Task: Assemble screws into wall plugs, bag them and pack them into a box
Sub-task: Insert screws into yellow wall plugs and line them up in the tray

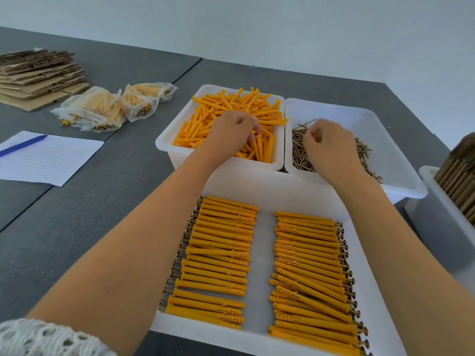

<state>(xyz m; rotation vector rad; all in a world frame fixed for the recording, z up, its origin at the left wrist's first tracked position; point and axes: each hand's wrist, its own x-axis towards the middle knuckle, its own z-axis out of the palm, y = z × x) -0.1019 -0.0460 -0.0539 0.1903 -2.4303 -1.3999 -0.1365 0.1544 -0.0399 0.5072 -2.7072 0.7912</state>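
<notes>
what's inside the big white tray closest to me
Two rows of yellow plugs with screws fitted fill the near tray; screw heads poke out at the outer edges. The forearms cover its top corners, so anything there is hidden.

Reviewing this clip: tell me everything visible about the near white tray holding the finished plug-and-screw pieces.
The near tray is a white, shallow, rectangular plastic bin on the grey table, directly in front of the plug bin and screw bin. It holds two neat rows of assembled orange wall plugs, lying flat and parallel, with screw heads pointing outward: left row's to the left, right row's to the right. A bare white strip separates the rows. Both forearms pass above it.
</notes>
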